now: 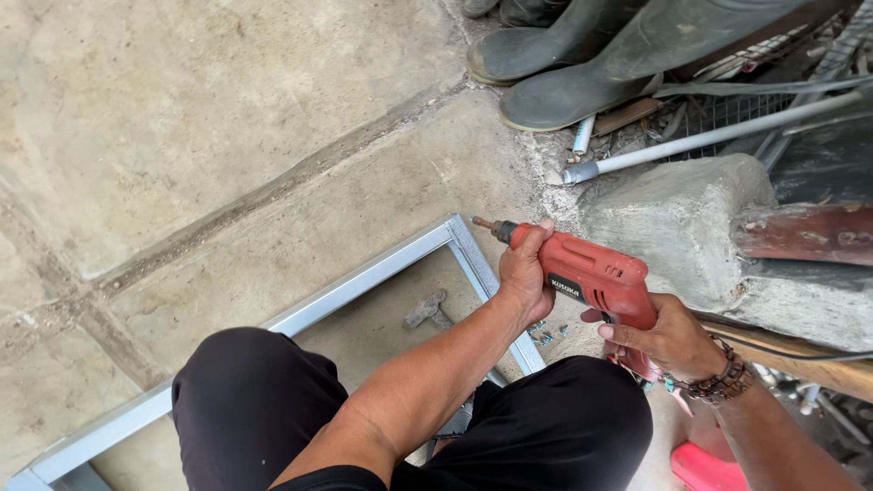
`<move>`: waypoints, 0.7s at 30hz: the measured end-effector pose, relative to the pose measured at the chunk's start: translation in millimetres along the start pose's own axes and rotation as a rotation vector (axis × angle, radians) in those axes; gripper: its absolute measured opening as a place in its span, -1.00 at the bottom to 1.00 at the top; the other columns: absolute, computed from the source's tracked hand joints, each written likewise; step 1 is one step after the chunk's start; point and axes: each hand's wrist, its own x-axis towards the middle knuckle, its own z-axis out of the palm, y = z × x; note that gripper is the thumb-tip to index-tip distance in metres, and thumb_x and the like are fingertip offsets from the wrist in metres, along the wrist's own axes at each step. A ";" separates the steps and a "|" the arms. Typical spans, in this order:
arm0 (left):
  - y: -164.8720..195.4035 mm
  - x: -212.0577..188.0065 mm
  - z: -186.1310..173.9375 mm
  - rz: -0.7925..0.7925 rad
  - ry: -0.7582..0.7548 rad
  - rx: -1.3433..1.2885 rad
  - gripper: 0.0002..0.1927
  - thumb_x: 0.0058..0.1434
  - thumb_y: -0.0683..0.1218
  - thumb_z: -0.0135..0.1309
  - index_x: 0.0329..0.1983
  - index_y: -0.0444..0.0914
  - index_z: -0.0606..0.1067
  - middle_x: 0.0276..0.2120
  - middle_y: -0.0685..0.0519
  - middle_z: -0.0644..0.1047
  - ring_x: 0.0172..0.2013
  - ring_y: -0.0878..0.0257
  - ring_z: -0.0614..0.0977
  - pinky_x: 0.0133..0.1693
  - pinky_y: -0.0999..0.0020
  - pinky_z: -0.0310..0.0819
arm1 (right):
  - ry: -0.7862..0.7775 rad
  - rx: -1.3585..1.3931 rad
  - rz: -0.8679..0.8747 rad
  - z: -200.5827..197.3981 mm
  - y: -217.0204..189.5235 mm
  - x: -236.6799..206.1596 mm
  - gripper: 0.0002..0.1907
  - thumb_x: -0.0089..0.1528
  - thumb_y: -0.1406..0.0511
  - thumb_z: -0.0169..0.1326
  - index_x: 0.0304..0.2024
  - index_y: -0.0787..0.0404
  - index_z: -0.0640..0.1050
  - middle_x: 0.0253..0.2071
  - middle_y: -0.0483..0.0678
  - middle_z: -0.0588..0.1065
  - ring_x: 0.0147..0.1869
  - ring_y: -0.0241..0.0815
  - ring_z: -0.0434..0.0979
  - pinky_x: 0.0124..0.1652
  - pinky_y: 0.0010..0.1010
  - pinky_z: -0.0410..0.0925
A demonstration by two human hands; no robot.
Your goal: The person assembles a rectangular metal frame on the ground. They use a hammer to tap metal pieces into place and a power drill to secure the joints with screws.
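While the person squatted over the concrete floor (182, 118), both hands were on a red electric drill (591, 277). Left hand (526, 273) was wrapped around the front of the drill body, just behind the chuck, fingers closed over the housing. Right hand (664, 338) was closed on the pistol handle at the rear, a beaded bracelet (723, 380) at that wrist. Drill was held roughly level, tilted slightly, with its bit (482, 223) pointing left and up in view, tip just beside the corner of a light grey metal frame (382, 268); contact between bit and frame could not be confirmed.

Frame lay flat on the floor, one long rail running toward lower left, a shorter rail passing under the forearm toward the knees in black trousers (255, 391). Inside the frame lay a small grey hammer-like tool (427, 309). A few small screws (546, 335) lay on the floor just beside the short rail, below the drill.

Beyond the drill: a rough concrete block (682, 218), a white pipe (691, 141), and a pair of dark rubber boots (582, 55).
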 end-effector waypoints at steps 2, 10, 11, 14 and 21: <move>4.7 1.2 -3.3 0.020 0.037 0.194 -0.55 0.21 0.19 0.20 -0.13 -0.25 0.45 -0.29 0.01 0.49 -0.27 0.13 0.45 -0.14 0.08 0.25 | 0.065 0.117 -0.007 5.4 -15.3 0.0 -0.54 0.15 0.41 0.20 0.10 0.47 0.54 -0.20 0.11 0.65 -0.42 -0.28 0.56 -0.43 -0.36 0.50; 80.0 -25.0 -80.3 0.580 0.551 1.953 0.20 0.10 0.59 0.00 0.43 -0.42 0.10 0.33 -0.32 0.18 0.44 -0.16 0.01 0.35 -0.38 -0.32 | 0.115 0.107 -0.006 2.5 -54.1 5.3 -0.52 0.12 0.49 0.15 0.13 0.43 0.51 -0.10 0.13 0.65 -0.44 -0.25 0.52 -0.52 -0.38 0.44; 89.2 -23.8 -83.3 0.478 0.601 1.987 0.31 -0.01 0.61 0.06 0.43 -0.45 0.03 0.38 -0.32 0.08 0.46 -0.17 -0.08 0.33 -0.38 -0.42 | 0.126 0.068 0.025 1.8 -57.3 5.2 -0.54 0.12 0.50 0.15 0.10 0.44 0.53 -0.10 0.13 0.66 -0.43 -0.24 0.53 -0.53 -0.38 0.43; 107.3 -15.4 -81.4 0.200 0.685 2.024 0.54 -0.23 0.66 0.19 0.45 -0.48 -0.14 0.47 -0.31 -0.13 0.48 -0.18 -0.30 0.29 -0.41 -0.65 | 0.115 0.071 0.064 6.5 -63.2 8.2 -0.54 0.09 0.52 0.13 0.08 0.42 0.54 -0.14 0.07 0.66 -0.45 -0.26 0.52 -0.56 -0.40 0.40; 108.9 -2.2 -69.2 0.015 0.660 1.985 0.44 -0.12 0.56 0.24 0.47 -0.44 -0.11 0.49 -0.28 -0.14 0.49 -0.24 -0.37 0.29 -0.48 -0.70 | 0.011 0.010 0.155 9.2 -77.5 18.2 -0.63 0.16 0.46 0.18 0.05 0.42 0.60 -0.46 0.11 0.54 -0.53 -0.28 0.48 -0.65 -0.43 0.37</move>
